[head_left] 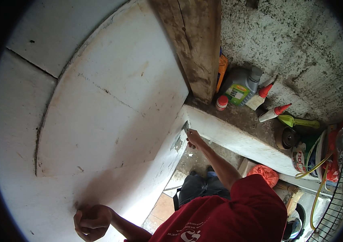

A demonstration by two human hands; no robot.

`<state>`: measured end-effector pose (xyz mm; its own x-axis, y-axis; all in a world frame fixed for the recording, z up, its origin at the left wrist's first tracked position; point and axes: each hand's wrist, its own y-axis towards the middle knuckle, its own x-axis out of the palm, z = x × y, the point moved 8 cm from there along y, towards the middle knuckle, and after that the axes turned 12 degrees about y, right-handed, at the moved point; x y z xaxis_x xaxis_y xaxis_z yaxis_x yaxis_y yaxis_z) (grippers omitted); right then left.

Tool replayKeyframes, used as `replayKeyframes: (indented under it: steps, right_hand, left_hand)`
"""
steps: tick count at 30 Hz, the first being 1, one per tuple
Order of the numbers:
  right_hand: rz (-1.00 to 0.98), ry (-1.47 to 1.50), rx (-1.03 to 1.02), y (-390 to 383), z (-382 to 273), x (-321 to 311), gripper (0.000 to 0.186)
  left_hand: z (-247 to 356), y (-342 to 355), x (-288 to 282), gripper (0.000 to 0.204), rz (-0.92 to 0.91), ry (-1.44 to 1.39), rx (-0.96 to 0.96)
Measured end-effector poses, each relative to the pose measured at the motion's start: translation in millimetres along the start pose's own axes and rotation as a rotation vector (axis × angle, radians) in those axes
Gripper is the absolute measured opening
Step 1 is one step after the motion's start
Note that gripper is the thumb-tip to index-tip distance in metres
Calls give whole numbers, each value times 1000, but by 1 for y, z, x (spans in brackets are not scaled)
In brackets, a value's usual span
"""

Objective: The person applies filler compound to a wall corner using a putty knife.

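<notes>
In the head view my right hand [194, 138] is closed round the handle of a putty knife [186, 126]. Its flat metal blade is against the white wall [171, 141], close to the corner where the wall meets a raised ledge [236, 135]. Grey patches show on the wall just below the blade. At the lower left, my left hand [93, 222] is loosely curled beside a broad white panel [111, 88]. No object shows in its fingers, and its shadow falls on the white surface.
A wooden post [197, 44] rises from the ledge. Along the ledge stand a grey bottle [240, 84], a red-capped bottle [222, 103], red-nozzled tubes [274, 113], a tape roll [287, 138] and a bucket [306, 157]. An orange bag [264, 175] and wire mesh [342, 189] are at right.
</notes>
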<state>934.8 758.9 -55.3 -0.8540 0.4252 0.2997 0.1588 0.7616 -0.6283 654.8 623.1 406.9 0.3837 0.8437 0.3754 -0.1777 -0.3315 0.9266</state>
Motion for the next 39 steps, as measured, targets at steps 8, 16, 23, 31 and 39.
replayKeyframes:
  steps: [8, 16, 23, 31, 39]
  right_hand:
    - [-207, -87, 7, -20, -9, 4, 19]
    - [33, 150, 144, 15, 13, -4, 22]
    - [-13, -82, 128, 28, 24, -1, 20]
    - [-44, -27, 182, 26, 21, 2, 11]
    - [-157, 0, 190, 14, 8, -7, 16]
  left_hand:
    - [1, 2, 0, 18, -6, 91, 21]
    - [-3, 0, 2, 21, -124, 46, 2]
    - [1, 2, 5, 22, -123, 71, 46]
    - [4, 1, 6, 16, -97, 110, 114]
    - [-2, -1, 1, 23, 4, 86, 21]
